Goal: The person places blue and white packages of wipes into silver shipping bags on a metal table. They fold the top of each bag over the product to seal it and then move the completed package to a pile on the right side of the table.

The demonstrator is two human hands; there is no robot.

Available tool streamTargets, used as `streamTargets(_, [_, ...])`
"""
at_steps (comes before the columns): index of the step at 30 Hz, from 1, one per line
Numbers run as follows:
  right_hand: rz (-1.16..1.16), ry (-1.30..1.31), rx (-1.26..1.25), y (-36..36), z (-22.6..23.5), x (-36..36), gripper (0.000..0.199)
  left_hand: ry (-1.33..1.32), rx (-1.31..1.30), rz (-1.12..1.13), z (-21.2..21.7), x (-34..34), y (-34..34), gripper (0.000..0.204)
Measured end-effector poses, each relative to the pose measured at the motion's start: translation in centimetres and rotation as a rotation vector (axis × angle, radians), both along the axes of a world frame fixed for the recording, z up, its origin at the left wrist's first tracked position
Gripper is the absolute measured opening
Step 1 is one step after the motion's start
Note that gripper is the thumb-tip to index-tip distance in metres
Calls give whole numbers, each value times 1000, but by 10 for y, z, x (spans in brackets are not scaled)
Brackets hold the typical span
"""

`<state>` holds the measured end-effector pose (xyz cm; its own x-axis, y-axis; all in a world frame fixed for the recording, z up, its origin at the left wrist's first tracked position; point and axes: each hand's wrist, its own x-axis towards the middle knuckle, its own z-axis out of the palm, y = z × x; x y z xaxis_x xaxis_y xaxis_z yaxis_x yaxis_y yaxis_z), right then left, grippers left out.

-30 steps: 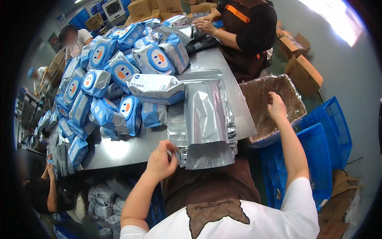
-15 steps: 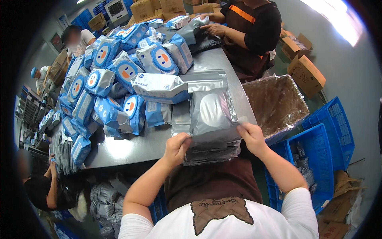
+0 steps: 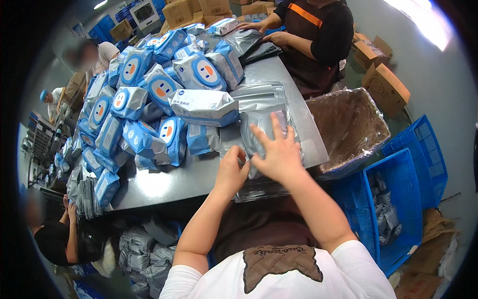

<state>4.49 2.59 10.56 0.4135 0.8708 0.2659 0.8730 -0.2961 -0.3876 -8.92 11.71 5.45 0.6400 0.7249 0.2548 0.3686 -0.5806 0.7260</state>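
Note:
A filled silver pouch lies on a stack of flat silver pouches at the near right end of the steel table. My right hand rests flat on top of the filled pouch with fingers spread. My left hand curls at the pouch's near-left edge, pinching it. A white and blue soft pack lies just beyond, touching the pouch stack.
Several blue and white packs are heaped over the table's left and far side. A plastic-lined bin and blue crates stand to my right. A co-worker handles pouches at the far end. Another person crouches at lower left beside grey bags.
My right hand came back from the lined bin to the pouch stack. Both hands gripped the filled pouch's near edge; the right one now lies flat on top.

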Motion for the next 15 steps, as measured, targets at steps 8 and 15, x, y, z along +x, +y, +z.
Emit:
streamTargets(8, [-316, 1013, 689, -240, 32, 116, 76, 73, 475, -101, -9, -20, 47, 43])
streamTargets(15, [-205, 445, 508, -139, 8, 99, 64, 440, 476, -258, -27, 10, 5, 71])
